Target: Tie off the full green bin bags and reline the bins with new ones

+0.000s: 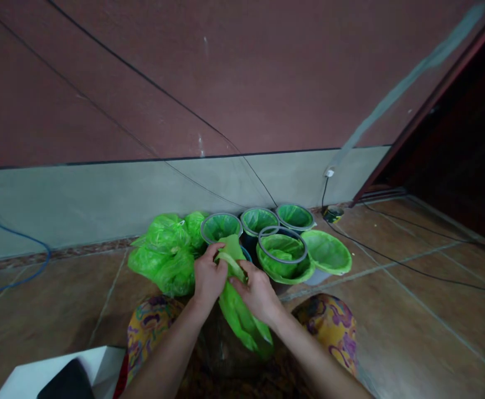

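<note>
Forearms (170,346) partly hide knees (334,324) — left grip (209,280), right grip (258,293) pinching green bag (242,321) — bins (320,276) beyond.

Limp green plastic bag (240,318), creased, top bunched between left hand (210,276) and right hand (259,292), lower end drooping.

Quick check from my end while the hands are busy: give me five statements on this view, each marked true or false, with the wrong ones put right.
1. The left hand and right hand both hold the loose green bag. True.
2. The white box is at the picture's lower right. False: the white box is at the lower left.
3. The bunched green bags sit to the left of the green-lined bins. True.
4. The blue cable is on the picture's right side. False: the blue cable is on the left.
5. The wall is reddish above and pale below. True.
</note>
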Available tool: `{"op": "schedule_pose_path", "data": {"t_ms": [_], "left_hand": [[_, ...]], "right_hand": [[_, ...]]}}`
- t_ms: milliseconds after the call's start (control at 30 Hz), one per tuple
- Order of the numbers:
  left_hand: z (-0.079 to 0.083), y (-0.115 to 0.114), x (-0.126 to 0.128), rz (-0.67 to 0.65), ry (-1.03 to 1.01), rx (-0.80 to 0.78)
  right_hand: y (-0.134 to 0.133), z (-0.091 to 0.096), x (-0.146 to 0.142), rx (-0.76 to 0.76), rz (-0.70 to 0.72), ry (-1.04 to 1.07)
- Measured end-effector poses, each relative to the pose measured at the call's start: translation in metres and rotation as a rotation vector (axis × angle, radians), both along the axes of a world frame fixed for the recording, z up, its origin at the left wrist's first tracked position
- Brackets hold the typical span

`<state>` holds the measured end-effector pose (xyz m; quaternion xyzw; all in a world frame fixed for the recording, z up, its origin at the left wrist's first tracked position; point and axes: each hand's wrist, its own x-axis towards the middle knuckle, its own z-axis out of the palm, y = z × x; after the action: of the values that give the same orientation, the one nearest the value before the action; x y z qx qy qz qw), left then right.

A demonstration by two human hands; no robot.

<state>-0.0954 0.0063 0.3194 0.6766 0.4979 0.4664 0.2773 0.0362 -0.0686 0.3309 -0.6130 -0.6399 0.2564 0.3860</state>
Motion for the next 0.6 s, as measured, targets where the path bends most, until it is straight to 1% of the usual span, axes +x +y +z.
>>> {"op": "schedule_pose_path", "data": {"t_ms": [67,133,200,300,400,467,533,600], "left_hand": [[0.003,-0.002,0.001,-0.068,0.000,-0.007],[0.001,-0.004,-0.002,-0.125,0.016,-0.025],[-0.006,-0.007,-0.007,-0.158,0.041,-0.038],[-0.021,-0.012,-0.015,-0.180,0.081,-0.025],[-0.034,-0.013,-0.027,-0.139,0.115,-0.004],[-0.038,-0.010,-0.038,-0.073,0.135,-0.011],[-0.040,-0.006,-0.053,0.000,0.156,-0.039],[-0.040,0.000,-0.070,0.071,0.168,-0.086]], "right_hand": [[0.013,0.003,0.010,0.018,0.005,-0.033],[0.022,0.010,0.027,0.097,0.002,-0.042],[0.025,0.021,0.045,0.223,-0.039,-0.046],[0.023,0.047,0.070,0.411,-0.145,-0.113],[0.018,0.072,0.091,0.560,-0.268,-0.252],[0.014,0.083,0.107,0.618,-0.366,-0.353],[0.010,0.086,0.127,0.632,-0.465,-0.443],[0.008,0.079,0.148,0.613,-0.549,-0.522]]}}
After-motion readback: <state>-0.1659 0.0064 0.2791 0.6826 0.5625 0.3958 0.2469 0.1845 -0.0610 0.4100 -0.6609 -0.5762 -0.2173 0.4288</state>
